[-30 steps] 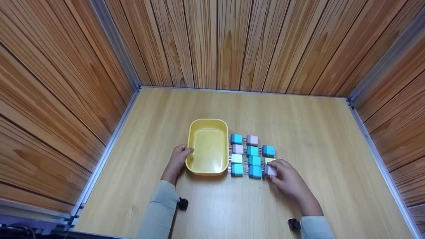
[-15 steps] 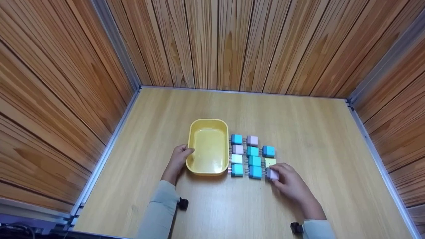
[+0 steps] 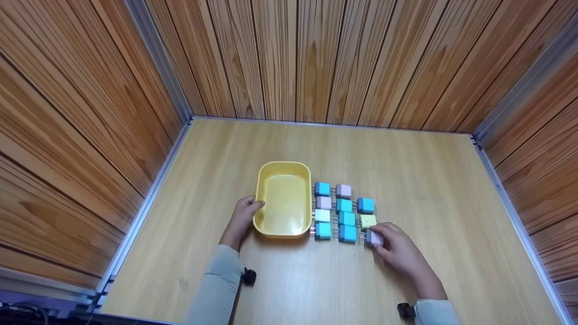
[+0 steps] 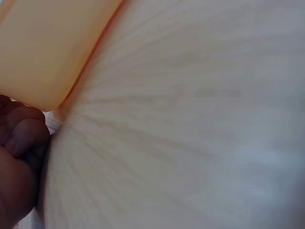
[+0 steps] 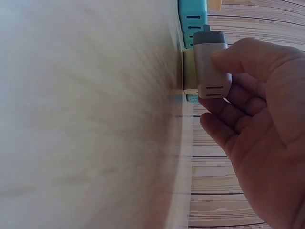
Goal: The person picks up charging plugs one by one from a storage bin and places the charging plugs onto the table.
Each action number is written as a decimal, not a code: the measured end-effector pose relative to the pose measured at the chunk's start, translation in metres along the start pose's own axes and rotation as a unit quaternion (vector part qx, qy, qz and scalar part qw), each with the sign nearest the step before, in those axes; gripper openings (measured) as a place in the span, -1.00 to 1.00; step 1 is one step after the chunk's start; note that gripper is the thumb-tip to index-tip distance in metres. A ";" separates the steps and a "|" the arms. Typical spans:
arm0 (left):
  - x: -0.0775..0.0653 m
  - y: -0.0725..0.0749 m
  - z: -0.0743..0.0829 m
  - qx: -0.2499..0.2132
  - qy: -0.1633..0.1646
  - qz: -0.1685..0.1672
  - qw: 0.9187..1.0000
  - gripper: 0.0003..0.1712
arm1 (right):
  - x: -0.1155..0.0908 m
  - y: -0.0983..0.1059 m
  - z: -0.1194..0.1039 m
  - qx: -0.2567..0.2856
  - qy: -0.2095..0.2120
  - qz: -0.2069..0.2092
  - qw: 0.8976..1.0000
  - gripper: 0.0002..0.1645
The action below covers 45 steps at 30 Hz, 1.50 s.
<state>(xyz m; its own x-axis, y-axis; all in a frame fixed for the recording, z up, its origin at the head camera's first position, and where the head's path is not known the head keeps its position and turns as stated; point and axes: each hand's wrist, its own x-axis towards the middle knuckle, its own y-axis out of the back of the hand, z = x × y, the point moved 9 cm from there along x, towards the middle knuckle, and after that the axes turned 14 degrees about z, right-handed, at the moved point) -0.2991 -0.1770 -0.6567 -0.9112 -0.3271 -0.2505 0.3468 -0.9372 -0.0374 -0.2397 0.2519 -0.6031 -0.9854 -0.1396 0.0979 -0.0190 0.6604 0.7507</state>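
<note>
My left hand (image 3: 241,220) grips the left rim of a yellow plastic tub (image 3: 283,198), thumb over the edge; in the left wrist view its curled fingers (image 4: 28,126) sit against the tub's outer wall. With thumb and fingers my right hand (image 3: 399,246) pinches a lilac plug charger (image 3: 374,238) with a grey prong end and slots in its other end. In the right wrist view the lilac charger (image 5: 212,69) stands beside a pale yellow charger. That yellow charger (image 3: 367,221) lies just behind it in the rightmost column, prongs to the left, with a blue charger (image 3: 365,205) farther back.
Several more plug chargers in blue, teal, lilac and pale green lie in two columns between tub and right hand, such as a teal one (image 3: 323,230) and a blue one (image 3: 347,234). Wood-plank walls (image 3: 311,58) with metal edging enclose the wooden table (image 3: 226,149).
My right hand has shifted slightly right and toward me with the lilac charger, leaving the yellow charger more exposed. The left hand and tub look unchanged.
</note>
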 end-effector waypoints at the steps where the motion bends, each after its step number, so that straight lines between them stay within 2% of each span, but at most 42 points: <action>1: 0.000 0.000 0.000 0.001 -0.002 -0.001 1.000 -0.72 | 0.000 0.000 0.001 0.000 -0.004 -0.003 1.000 -0.44; 13: 0.002 0.001 -0.001 0.007 -0.004 0.005 1.000 -0.77 | 0.002 -0.002 0.007 -0.003 -0.029 -0.021 0.999 -0.44; 18: 0.003 0.002 -0.002 0.010 -0.006 0.003 1.000 -0.77 | 0.001 -0.004 0.006 -0.012 -0.016 -0.021 1.000 -0.44; 27: 0.002 0.000 -0.002 0.010 -0.013 -0.004 1.000 -0.73 | 0.002 -0.005 0.010 -0.013 -0.031 -0.029 0.999 -0.44; 45: 0.002 0.002 -0.001 0.027 -0.007 -0.002 1.000 -0.70 | 0.001 -0.003 0.008 -0.002 -0.027 -0.021 0.999 -0.44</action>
<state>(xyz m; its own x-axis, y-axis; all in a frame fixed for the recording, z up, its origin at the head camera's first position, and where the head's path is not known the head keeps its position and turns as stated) -0.2997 -0.1794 -0.6580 -0.9156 -0.3254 -0.2361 0.3316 -0.9433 0.0145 -0.2419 0.2552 -0.6104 -0.9914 -0.1272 0.0304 -0.0604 0.6513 0.7564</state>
